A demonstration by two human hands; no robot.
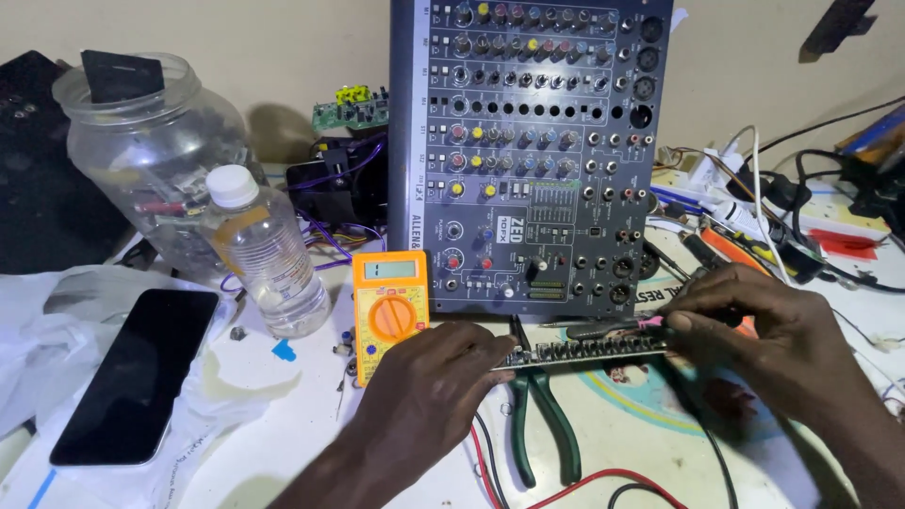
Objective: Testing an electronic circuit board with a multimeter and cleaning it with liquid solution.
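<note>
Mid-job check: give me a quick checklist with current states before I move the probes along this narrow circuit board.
1. Left hand steadies the narrow circuit board: ok.
2. Right hand holds the probe at the board: ok.
3. Yellow multimeter display in sight: ok; reading cannot tell.
4. Probe tip on a contact: cannot tell.
5. Green-handled pliers lying under the board: not ok.
6. Red leads free of snags: cannot tell.

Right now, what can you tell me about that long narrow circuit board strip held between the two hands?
The long narrow circuit board strip is dark, studded with a row of small pale components along its length. It is held level just above the white worktable, in front of the grey audio mixer. The left hand grips its left end, the right hand its right end. Green-handled pliers lie beneath it.
</note>
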